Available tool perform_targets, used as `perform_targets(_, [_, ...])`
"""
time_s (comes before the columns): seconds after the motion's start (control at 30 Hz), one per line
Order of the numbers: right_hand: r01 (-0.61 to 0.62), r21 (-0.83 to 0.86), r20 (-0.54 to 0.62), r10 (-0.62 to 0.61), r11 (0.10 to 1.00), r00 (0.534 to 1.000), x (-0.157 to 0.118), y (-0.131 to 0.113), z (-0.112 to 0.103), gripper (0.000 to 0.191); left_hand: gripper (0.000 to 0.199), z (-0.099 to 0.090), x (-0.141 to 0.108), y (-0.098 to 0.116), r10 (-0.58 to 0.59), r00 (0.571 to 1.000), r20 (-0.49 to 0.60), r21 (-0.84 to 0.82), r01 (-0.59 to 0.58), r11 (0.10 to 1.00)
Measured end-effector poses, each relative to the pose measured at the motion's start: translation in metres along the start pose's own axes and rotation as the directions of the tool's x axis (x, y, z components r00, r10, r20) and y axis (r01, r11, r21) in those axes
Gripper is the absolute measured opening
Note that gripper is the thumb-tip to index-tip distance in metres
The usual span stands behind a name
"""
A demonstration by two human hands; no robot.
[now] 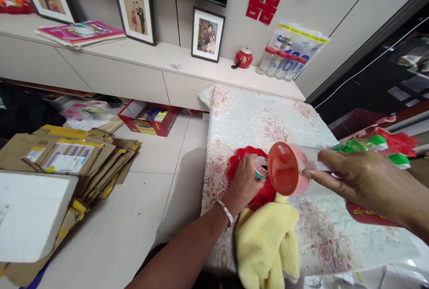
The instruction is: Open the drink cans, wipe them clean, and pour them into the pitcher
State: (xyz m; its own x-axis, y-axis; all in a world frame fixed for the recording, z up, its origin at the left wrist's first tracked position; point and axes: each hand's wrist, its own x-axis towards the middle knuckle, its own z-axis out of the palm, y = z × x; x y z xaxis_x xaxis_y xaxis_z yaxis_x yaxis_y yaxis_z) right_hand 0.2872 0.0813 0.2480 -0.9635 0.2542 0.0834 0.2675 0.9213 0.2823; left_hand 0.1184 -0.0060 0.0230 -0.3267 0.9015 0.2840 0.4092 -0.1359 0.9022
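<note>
My left hand [244, 179] is wrapped around a drink can [260, 163], its opened top facing up, over a red scalloped-edged dish [256, 197]. My right hand [345, 177] grips the handle of a clear plastic pitcher [315, 186] with an orange-red lid [283, 168]. The pitcher is tipped sideways, with its lid end close beside the can's opening. Whether liquid is flowing, or the two touch, I cannot tell. A yellow towel [268, 235] lies at the table's near side, just below the dish.
A flowered cloth covers the table [248, 114]. A red item [368, 215] is partly hidden beneath my right forearm. Glass jars with red lids [281, 64] stand on the cabinet behind. Flattened cardboard [110, 163], a white foam box [36, 213] and a red box [147, 119] are at left.
</note>
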Motion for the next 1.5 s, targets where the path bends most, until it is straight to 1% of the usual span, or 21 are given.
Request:
perform_targets(0.1, [-0.011, 0.035, -0.008, 0.011, 0.999, 1.0, 0.001, -0.002, 0.0, 0.042, 0.056, 0.001, 0.0, -0.001, -0.002, 1.0, -0.007, 0.017, 0.002, 1.0])
perform_targets(0.23, [-0.05, 0.131, -0.028, 0.054, 0.99, 0.998, 0.003, -0.002, -0.001, 0.041, 0.057, 0.001, 0.0, -0.002, -0.004, 1.0, 0.0, 0.015, 0.004, 1.0])
perform_targets(0.33, [-0.054, 0.153, -0.025, 0.058, 0.987, 0.998, 0.004, -0.002, -0.001, 0.042, 0.059, 0.001, 0.0, -0.002, 0.004, 1.0, -0.002, 0.01, -0.004, 1.0])
perform_targets(0.53, [-0.058, 0.143, -0.028, 0.063, 0.988, 0.998, 0.004, -0.003, 0.0, 0.042, 0.054, 0.001, 0.0, -0.001, -0.012, 1.0, -0.015, -0.022, 0.011, 1.0])
perform_targets(0.63, [-0.032, 0.117, -0.039, 0.037, 0.993, 0.999, 0.004, -0.004, -0.001, 0.042, 0.055, 0.001, 0.0, -0.002, -0.006, 1.0, -0.008, -0.015, 0.005, 1.0])
perform_targets(0.8, [0.025, 0.04, -0.014, -0.024, 0.999, 1.0, 0.007, -0.006, -0.006, 0.042, 0.053, 0.003, -0.001, -0.003, 0.002, 1.0, -0.023, 0.003, -0.002, 1.0])
perform_targets(0.93, [0.045, 0.002, -0.038, -0.045, 0.999, 0.998, 0.009, -0.009, -0.009, 0.041, 0.049, 0.004, 0.0, -0.003, -0.009, 1.0, -0.028, -0.004, 0.009, 1.0])
perform_targets(1.07, [0.044, -0.019, -0.065, -0.046, 0.999, 0.997, 0.008, -0.011, -0.01, 0.043, 0.055, 0.003, 0.0, -0.002, -0.018, 0.999, -0.044, -0.031, 0.017, 0.999])
perform_targets(1.2, [0.017, -0.009, -0.073, -0.017, 1.0, 0.997, 0.002, -0.009, -0.007, 0.043, 0.055, 0.003, 0.0, -0.003, -0.018, 0.999, -0.033, -0.021, 0.017, 1.0])
perform_targets(1.33, [-0.04, 0.026, -0.068, 0.042, 0.999, 0.997, -0.007, -0.007, 0.001, 0.043, 0.061, 0.004, -0.001, -0.007, -0.015, 0.999, -0.039, -0.015, 0.014, 1.0])
perform_targets(1.43, [-0.105, 0.1, -0.086, 0.114, 0.989, 0.99, -0.013, -0.005, 0.007, 0.044, 0.065, 0.006, -0.001, -0.01, -0.012, 1.0, -0.029, 0.008, 0.013, 1.0])
perform_targets(1.5, [-0.152, 0.179, -0.099, 0.171, 0.972, 0.98, -0.017, -0.003, 0.011, 0.046, 0.07, 0.007, -0.001, -0.011, -0.015, 1.0, -0.026, 0.029, 0.015, 0.999])
